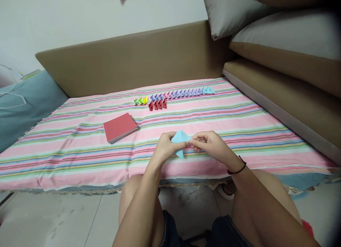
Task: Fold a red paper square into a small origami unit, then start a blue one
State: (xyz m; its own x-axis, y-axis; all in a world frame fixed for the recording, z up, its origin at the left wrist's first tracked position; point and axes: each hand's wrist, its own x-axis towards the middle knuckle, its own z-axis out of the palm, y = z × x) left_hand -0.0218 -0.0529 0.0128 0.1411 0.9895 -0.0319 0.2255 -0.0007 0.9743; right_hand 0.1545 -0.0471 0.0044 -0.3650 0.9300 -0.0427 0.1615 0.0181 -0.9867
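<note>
A light blue folded paper (pixel 180 137) is held up between my two hands above the striped cloth. My left hand (pixel 168 144) grips its left and lower part, thumb across the front. At its right corner, my right hand (pixel 206 142) pinches the tip between thumb and fingers. One pointed flap hangs down below my left thumb. Behind the hands stand small folded paper pieces in rows: purple and blue ones (pixel 183 93), red ones (pixel 158 105), and green and yellow ones (pixel 140 100). A stack of square paper with a red top sheet (pixel 120 127) lies to the left.
The striped cloth (pixel 80 151) covers a sofa seat with a brown backrest (pixel 133 59). Cushions (pixel 287 37) are piled at the right. A blue-grey cover (pixel 26 105) lies over the left end. My knees are at the front edge, above a tiled floor (pixel 66 218).
</note>
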